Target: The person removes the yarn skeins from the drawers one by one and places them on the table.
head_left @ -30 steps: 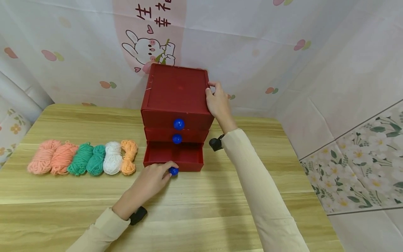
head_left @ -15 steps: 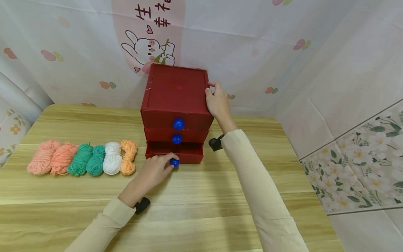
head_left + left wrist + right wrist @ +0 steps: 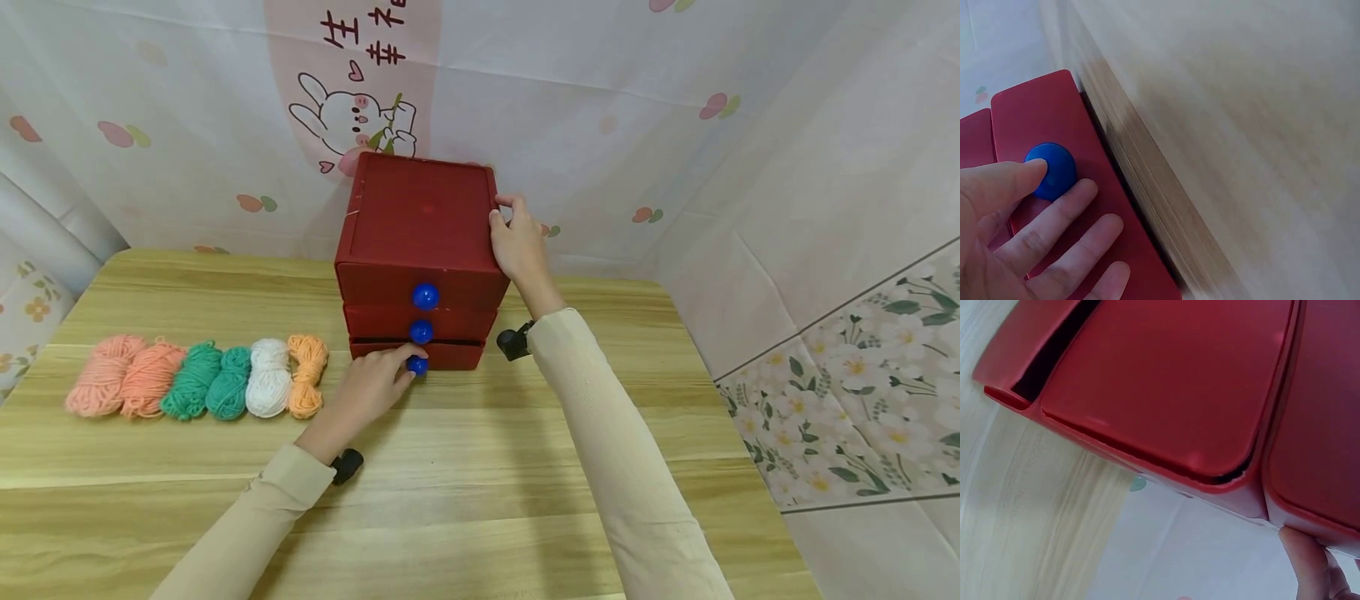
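Note:
A red three-drawer cabinet [image 3: 427,217] stands at the back of the wooden table, a blue ball knob on each drawer. My left hand [image 3: 375,383] pinches the bottom drawer's blue knob [image 3: 1057,172] between thumb and index finger; the other fingers lie over the red drawer front. That bottom drawer [image 3: 457,357] is nearly in, with a narrow dark gap along its top. The middle drawer [image 3: 1166,381] and top drawer [image 3: 367,283] are in. At the cabinet's right side, my right hand [image 3: 521,246] rests with its fingertips at the upper edge.
Left of the cabinet, several yarn skeins lie in a row: two pink [image 3: 105,375], two green [image 3: 193,379], one white [image 3: 268,379] and one orange [image 3: 306,375]. A printed curtain [image 3: 562,100] hangs close behind the cabinet.
My left hand has pushed the bottom drawer inward by its knob, from well out to a thin gap. My right hand has stayed at the cabinet's side.

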A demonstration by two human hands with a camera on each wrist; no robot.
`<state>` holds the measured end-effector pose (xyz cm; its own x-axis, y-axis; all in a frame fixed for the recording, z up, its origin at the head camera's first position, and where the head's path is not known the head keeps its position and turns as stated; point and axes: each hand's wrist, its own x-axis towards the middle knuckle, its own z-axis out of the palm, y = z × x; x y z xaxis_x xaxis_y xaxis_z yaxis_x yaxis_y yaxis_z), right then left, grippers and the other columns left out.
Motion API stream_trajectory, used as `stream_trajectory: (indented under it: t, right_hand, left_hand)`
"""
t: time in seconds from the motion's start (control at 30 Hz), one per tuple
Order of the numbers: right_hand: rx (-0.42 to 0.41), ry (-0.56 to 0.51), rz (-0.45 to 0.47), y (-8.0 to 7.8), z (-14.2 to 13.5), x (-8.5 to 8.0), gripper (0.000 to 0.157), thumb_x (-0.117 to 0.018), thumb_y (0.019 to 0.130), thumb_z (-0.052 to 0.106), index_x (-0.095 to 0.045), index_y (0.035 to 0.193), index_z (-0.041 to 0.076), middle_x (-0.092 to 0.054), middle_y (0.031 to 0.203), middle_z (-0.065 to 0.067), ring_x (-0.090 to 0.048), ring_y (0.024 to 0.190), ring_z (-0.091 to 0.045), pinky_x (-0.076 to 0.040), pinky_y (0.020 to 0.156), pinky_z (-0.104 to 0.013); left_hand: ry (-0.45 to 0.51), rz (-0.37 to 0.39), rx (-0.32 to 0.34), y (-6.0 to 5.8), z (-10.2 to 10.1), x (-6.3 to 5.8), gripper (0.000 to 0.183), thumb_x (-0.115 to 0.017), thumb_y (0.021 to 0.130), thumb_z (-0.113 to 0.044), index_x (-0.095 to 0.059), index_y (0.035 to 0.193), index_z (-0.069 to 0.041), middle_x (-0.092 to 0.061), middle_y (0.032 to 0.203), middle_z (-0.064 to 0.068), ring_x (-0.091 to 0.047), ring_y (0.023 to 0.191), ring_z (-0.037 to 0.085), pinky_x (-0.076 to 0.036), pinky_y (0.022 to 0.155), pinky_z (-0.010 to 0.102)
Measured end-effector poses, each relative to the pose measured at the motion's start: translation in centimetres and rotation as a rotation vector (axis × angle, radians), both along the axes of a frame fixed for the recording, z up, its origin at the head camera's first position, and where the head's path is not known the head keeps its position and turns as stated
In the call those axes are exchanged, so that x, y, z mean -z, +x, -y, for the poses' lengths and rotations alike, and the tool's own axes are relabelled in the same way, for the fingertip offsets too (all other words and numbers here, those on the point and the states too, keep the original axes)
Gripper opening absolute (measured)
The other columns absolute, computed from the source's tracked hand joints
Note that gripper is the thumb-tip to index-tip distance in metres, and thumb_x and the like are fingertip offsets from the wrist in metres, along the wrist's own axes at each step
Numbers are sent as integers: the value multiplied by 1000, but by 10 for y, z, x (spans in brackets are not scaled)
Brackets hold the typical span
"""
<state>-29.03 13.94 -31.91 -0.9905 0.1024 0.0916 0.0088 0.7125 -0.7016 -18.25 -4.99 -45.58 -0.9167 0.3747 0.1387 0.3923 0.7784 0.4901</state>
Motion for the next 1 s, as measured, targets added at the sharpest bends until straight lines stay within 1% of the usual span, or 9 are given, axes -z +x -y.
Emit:
stream_trajectory:
  t: [0.1,0.23,0.4,0.5,0.6,0.67,0.77,0.87,1.0]
  right_hand:
    - [-2,-4,1,0,0,0,40,-36,100,32,-40,138,21,-60,95,-10,-56,86,-22,-44,78,-36]
    - [-2,-8,6,0,0,0,40,-36,100,32,-39,138,21,-60,97,-10,-56,88,-22,-44,78,-36]
    - [3,-12,5,1,-1,0,40,-36,100,32,-40,137,21,-59,98,-10,-54,90,-23,-43,79,-37]
    - [9,-19,6,1,-3,0,40,-37,99,32,-41,137,22,-59,99,-10,-53,92,-23,-43,80,-37]
    - [7,-64,16,3,-6,3,42,-41,98,35,-42,137,22,-59,102,-11,-54,93,-23,-45,79,-36]
    - [-6,-126,27,6,-9,6,44,-44,97,37,-43,137,21,-59,106,-12,-57,92,-24,-48,78,-35]
    - [-55,-254,59,13,-17,11,49,-48,95,39,-42,139,19,-56,113,-14,-60,92,-25,-52,73,-33]
    - [-137,-355,85,23,-25,17,52,-47,95,39,-39,141,16,-53,120,-16,-60,97,-28,-54,67,-34]
    - [-242,-405,81,40,-35,22,52,-43,98,36,-35,143,11,-51,124,-20,-58,103,-32,-56,69,-46]
  left_hand:
    - [5,-24,3,-3,0,2,28,-62,89,-12,-62,117,-16,-53,61,0,-37,45,10,-27,41,23]
    - [8,-61,-2,-6,1,3,28,-63,88,-12,-63,116,-16,-68,86,7,-44,52,12,-32,45,24]
    - [0,-32,15,-8,2,1,29,-59,91,-14,-61,120,-16,-68,103,10,-50,59,15,-36,48,25]
    - [0,0,41,-7,2,1,31,-57,92,-14,-59,124,-15,-67,108,10,-57,68,18,-43,53,30]
    - [-5,22,55,-5,2,1,33,-55,93,-14,-57,126,-14,-65,114,11,-63,85,23,-50,63,36]
    - [-12,36,66,-5,2,0,34,-54,93,-14,-56,127,-13,-64,116,12,-63,91,26,-51,67,38]
    - [-40,61,86,-3,1,-2,36,-53,94,-14,-54,130,-12,-64,115,14,-63,92,27,-51,67,38]
    - [-93,73,112,0,2,-6,39,-53,94,-15,-52,132,-11,-64,113,15,-63,94,29,-51,67,38]
    - [-143,42,143,5,6,-16,41,-54,93,-16,-50,134,-8,-62,116,18,-61,101,35,-52,74,44]
